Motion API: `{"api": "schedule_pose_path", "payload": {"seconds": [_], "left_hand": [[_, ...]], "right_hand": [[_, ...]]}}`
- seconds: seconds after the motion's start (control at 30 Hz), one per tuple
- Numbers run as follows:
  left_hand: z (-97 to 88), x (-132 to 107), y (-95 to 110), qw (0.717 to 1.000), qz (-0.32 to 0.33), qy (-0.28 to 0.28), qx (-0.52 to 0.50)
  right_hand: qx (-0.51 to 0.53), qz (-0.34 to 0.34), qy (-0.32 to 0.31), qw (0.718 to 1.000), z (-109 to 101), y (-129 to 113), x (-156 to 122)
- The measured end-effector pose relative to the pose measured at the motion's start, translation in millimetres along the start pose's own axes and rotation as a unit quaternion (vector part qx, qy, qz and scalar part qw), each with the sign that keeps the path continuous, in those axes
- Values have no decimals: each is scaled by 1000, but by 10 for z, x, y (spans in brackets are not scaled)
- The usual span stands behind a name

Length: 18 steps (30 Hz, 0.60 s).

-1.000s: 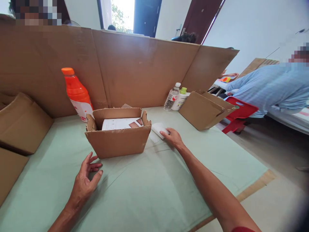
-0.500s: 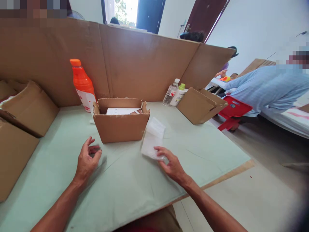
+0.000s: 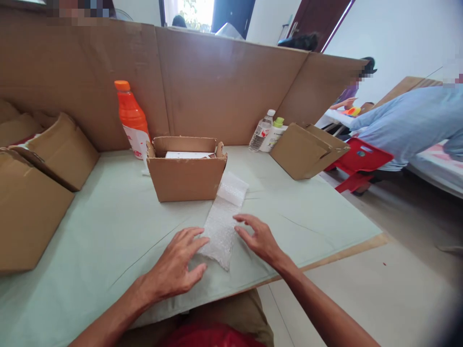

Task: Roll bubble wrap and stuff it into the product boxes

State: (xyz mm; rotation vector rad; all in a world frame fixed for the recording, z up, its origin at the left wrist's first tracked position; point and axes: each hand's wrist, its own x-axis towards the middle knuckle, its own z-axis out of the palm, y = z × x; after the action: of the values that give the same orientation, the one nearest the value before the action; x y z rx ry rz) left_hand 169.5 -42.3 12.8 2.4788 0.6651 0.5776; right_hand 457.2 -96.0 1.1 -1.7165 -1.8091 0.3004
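A strip of clear bubble wrap [image 3: 221, 222] lies flat on the pale green table cover [image 3: 108, 226], running from the near edge up to a small open cardboard box [image 3: 186, 173]. My left hand [image 3: 176, 266] rests flat with spread fingers, fingertips on the strip's left edge. On the strip's right edge lies my right hand [image 3: 257, 238], also flat with fingers apart. Inside the box lies a white flat item [image 3: 188, 154], only partly visible.
An orange bottle [image 3: 132, 119] stands behind the box. A clear water bottle [image 3: 262, 131] and a white bottle with green cap [image 3: 273, 134] stand beside another open carton [image 3: 307, 150]. Cardboard boxes [image 3: 32, 193] sit left. A cardboard wall [image 3: 217, 86] encloses the back. A person in blue [image 3: 408, 125] is at right.
My right hand pulled the bubble wrap from beside the box toward the near edge and laid it out flat. My left hand moved right onto the strip's left edge.
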Motion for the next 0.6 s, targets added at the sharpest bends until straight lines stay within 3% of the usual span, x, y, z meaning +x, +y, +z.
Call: {"api": "schedule_pose_path", "payload": {"seconds": [0.1,0.2,0.4,0.5,0.6], "left_hand": [[155,124,97,996,13,-82,16],[293,211,146,992,4,-118,41],[503,203,123,995,-10,-78,66],[549,135,141,997,-2,-51,59],[563,46,203,998,7,-40,51]], "right_hand": [[-66,18,13,998,60,288,421],[-70,24,19,997,131,494,733],[-36,56,70,995,53,738,853],[0,72,118,990,-149,795,859],[31,93,190,977,-489,839,1034]]}}
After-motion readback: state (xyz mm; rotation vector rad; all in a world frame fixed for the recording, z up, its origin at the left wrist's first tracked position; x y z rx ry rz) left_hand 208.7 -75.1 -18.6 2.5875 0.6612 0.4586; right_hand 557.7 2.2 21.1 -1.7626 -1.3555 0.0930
